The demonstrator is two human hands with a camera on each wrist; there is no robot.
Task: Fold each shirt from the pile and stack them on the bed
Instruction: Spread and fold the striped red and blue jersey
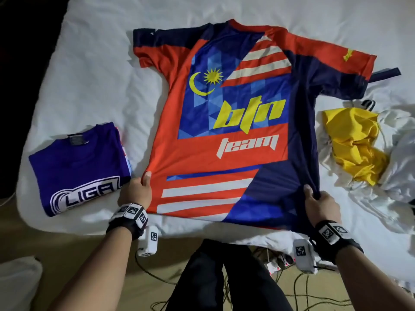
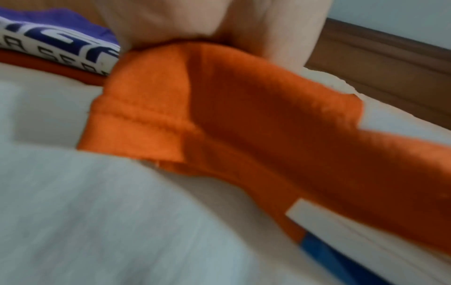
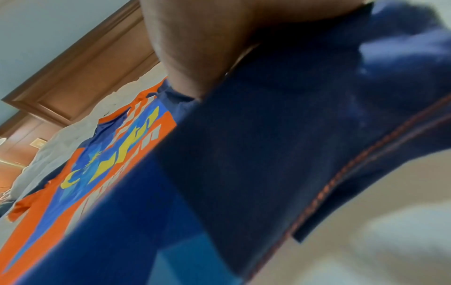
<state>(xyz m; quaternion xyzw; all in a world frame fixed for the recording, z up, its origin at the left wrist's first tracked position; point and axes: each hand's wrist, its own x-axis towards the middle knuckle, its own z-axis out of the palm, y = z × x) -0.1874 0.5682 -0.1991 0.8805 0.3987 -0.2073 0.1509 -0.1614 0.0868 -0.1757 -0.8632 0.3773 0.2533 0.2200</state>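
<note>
The jersey (image 1: 226, 122) lies spread flat on the bed (image 1: 94, 70), collar at the far side, hem hanging just over the near edge. The left hand (image 1: 137, 191) pinches the orange hem corner, thumb on top; the right hand (image 1: 321, 204) has the navy corner bunched in curled fingers. A folded purple shirt (image 1: 78, 167) sits just beside the left hand, close to the bed's left edge. On the right, a crumpled yellow shirt (image 1: 354, 144) lies on rumpled white cloth (image 1: 397, 158). Bare sheet opens beyond the collar and far left.
</note>
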